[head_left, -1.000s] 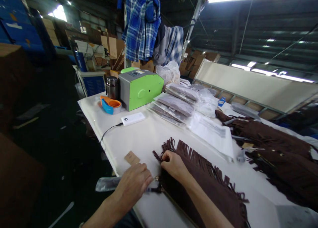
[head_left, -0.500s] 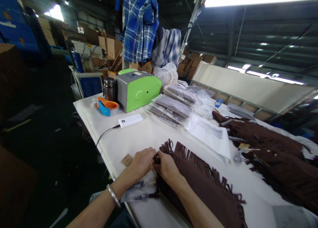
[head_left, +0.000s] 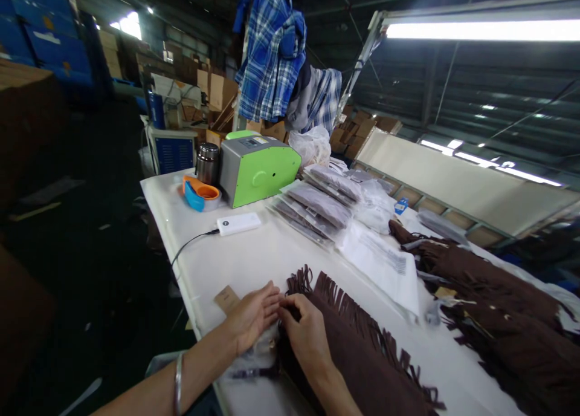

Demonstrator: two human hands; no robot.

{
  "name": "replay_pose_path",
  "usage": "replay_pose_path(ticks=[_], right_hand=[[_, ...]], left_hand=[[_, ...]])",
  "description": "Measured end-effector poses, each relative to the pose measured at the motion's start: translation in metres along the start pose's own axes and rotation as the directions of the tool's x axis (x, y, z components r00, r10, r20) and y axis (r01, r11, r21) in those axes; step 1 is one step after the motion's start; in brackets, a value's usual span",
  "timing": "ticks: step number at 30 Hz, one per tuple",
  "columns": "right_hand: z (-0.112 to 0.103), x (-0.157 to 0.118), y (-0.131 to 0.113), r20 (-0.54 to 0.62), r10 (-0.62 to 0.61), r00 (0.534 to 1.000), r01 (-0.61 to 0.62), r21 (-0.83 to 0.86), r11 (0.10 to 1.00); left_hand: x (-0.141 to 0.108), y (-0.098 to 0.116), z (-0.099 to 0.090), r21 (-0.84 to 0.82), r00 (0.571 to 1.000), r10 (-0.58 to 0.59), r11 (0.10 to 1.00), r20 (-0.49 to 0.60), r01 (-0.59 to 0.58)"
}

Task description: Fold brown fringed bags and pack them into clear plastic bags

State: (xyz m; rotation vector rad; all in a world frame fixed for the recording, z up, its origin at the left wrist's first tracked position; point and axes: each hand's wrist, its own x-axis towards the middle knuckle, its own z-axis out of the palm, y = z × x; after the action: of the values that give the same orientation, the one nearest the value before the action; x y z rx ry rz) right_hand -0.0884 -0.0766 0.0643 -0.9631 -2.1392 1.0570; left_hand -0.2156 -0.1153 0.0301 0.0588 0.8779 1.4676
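Observation:
A dark brown fringed piece (head_left: 362,337), suede-like, lies on the white table under my hands. My left hand (head_left: 254,314) is turned palm up beside its left corner, fingers stretched out. Over that corner, my right hand (head_left: 307,334) has thumb and forefinger pinched together, close against the left fingertips. What sits in the pinch is too small to make out. By my left wrist lies a brown card tag (head_left: 226,299). A clear plastic packet (head_left: 256,358) rests under the left hand, partly hidden.
Beyond are a white power bank (head_left: 238,223) with a cable, a tape dispenser (head_left: 199,193), a steel flask (head_left: 208,163) and a green-grey machine (head_left: 263,171). Packed bags (head_left: 317,204) lie behind. More brown fringed pieces (head_left: 498,301) are at right.
My left hand has turned from curled, knuckles up, to palm up with fingers straight. My right hand stays pinched, slightly lower in view. The camera view has shifted a little.

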Motion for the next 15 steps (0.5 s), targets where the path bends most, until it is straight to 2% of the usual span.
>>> replay_pose_path(ticks=[2, 4, 6, 8, 10, 12, 15], right_hand=[[0.003, -0.002, -0.012, 0.075, -0.125, 0.989, 0.123, 0.031, 0.992], [-0.002, 0.000, -0.022, 0.163, -0.196, 0.967, 0.190, 0.050, 0.980], [-0.015, 0.010, -0.024, 0.165, -0.133, 0.977, 0.135, -0.001, 0.991], [-0.032, 0.028, -0.017, 0.094, 0.013, 0.995, 0.005, -0.188, 0.982], [-0.045, 0.049, -0.005, 0.051, 0.116, 0.992, -0.085, -0.407, 0.909], [-0.048, 0.066, 0.008, 0.095, 0.159, 0.983, -0.086, -0.525, 0.847], [-0.038, 0.080, 0.020, 0.215, 0.168, 0.962, -0.033, -0.520, 0.853]], left_hand=[[0.005, 0.000, 0.003, -0.051, 0.999, -0.042, 0.998, 0.001, 0.042], [0.009, 0.003, 0.004, -0.085, 0.996, -0.076, 0.993, 0.036, 0.078], [0.008, 0.005, 0.006, -0.141, 0.993, -0.102, 0.984, 0.054, 0.108], [0.004, 0.007, 0.008, -0.205, 0.993, -0.112, 0.972, 0.025, 0.115], [-0.002, 0.007, 0.009, -0.238, 0.994, -0.111, 0.966, -0.018, 0.104], [-0.005, 0.007, 0.011, -0.242, 0.995, -0.100, 0.966, -0.030, 0.090], [-0.005, 0.005, 0.013, -0.241, 0.997, -0.079, 0.968, -0.023, 0.072]])
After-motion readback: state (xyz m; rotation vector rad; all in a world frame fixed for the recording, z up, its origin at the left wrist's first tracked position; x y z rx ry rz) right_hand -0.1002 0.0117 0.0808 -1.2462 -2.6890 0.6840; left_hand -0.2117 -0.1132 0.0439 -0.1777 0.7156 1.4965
